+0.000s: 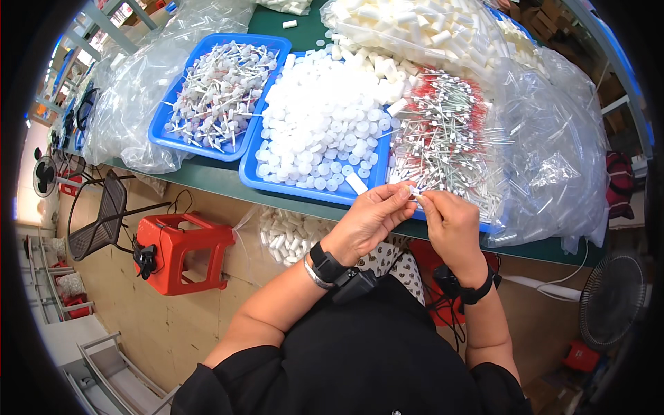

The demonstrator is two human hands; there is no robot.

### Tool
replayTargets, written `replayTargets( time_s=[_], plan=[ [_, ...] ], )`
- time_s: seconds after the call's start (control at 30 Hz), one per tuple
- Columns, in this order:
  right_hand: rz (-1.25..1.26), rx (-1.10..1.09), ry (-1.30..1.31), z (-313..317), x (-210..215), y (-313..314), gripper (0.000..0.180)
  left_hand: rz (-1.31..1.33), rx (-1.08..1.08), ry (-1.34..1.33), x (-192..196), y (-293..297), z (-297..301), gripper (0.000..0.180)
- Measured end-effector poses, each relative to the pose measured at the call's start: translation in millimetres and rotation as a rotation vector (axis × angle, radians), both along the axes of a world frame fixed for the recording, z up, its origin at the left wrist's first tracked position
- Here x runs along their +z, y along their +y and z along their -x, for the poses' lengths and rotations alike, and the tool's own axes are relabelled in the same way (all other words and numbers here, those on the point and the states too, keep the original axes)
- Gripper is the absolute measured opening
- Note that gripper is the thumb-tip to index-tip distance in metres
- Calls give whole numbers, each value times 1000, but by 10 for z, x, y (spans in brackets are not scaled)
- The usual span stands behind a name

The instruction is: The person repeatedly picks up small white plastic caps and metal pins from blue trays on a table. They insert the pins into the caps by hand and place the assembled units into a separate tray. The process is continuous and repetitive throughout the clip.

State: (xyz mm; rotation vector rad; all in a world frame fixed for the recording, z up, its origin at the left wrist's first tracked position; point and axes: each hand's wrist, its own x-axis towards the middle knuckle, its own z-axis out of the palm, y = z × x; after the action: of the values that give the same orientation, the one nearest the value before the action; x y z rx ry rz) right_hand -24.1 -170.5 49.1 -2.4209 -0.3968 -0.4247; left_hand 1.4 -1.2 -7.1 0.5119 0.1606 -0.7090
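In front of the blue tray edge, my left hand [377, 214] and my right hand [453, 218] meet fingertip to fingertip. Both are closed in a pinch around a small white piece [413, 191], mostly hidden by the fingers. Just left of them a white cylinder [356, 183] lies at the corner of a blue tray [297, 190] heaped with translucent white discs [346, 131]. Beyond my right hand is a pile of thin metal rods with red and white ends [446, 121].
Another blue tray [155, 135] holds assembled stem-and-disc pieces. White cylinders [429, 24] fill a bag at the back. Clear plastic bags [546, 159] lie at the right. A red stool [162, 242] stands left below the green table [207, 181]; a fan [612, 297] is at the right.
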Motion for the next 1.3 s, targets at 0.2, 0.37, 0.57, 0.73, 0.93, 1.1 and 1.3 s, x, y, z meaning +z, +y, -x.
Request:
replayTargets(
  time_s=[0.2,0.37,0.57,0.73,0.93,1.1,1.3],
  plan=[
    [-569,-54,562,-11,-55,-20,13,153,-9,37,-92,-66,71,30],
    [-185,-24,117,-15,-34,88,13,123,-7,46,-95,-40,51,29],
    [-405,-35,528,-127,-39,-20,16,-92,106,-63,-13,105,-40,23],
    [132,128,23,-288,-192,-64,9,-226,314,-75,91,305,-174,30],
    [353,197,77,-293,-139,4,4,-229,299,-93,70,338,-163,31],
    [431,213,166,-379,-263,-76,6,-226,261,-111,23,293,-166,33],
    [156,197,208,-382,-225,-121,7,-229,269,-121,68,264,-163,34]
  ],
)
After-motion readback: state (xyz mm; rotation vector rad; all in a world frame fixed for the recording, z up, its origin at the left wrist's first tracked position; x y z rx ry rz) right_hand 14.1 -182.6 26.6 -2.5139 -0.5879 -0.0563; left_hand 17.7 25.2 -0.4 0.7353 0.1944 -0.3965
